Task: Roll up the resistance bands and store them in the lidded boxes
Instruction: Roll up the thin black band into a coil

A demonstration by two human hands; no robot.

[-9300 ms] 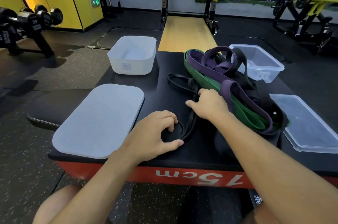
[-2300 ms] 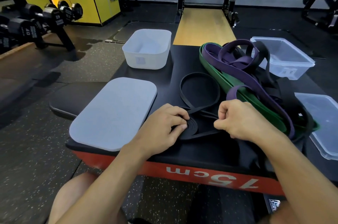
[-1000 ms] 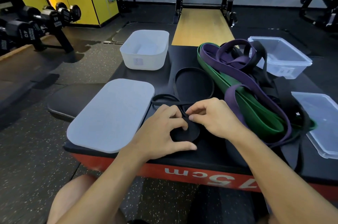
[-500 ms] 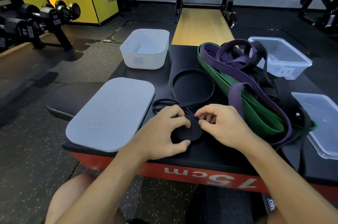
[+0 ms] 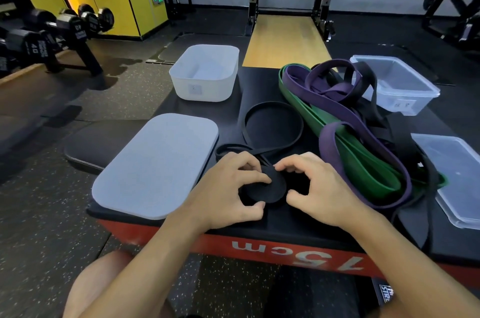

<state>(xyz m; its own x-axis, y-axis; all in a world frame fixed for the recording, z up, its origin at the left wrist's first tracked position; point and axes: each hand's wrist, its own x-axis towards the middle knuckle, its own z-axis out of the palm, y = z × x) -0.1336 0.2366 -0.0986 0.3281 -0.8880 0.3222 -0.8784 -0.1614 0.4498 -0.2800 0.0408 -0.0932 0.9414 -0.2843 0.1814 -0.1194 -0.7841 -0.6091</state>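
A thin black resistance band (image 5: 272,124) lies on the black box top, partly wound into a flat coil (image 5: 267,187) near the front edge. My left hand (image 5: 228,187) grips the coil with thumb and curled fingers. My right hand (image 5: 319,187) curls round the coil's right side, fingertips at its top. The band's loose end forms a loop behind the hands. A pile of green (image 5: 345,146), purple (image 5: 337,94) and black bands lies to the right.
A white open box (image 5: 205,76) stands at the back left, its grey lid (image 5: 155,164) lying flat in front of it. A clear box (image 5: 397,86) is at the back right, its clear lid (image 5: 457,174) at the right edge. Dumbbells sit on a rack at far left.
The coil has grown as both hands wound more band onto it. The loose loop behind has shrunk a little and shifted. My right hand moved from pinching the band to cupping the coil.
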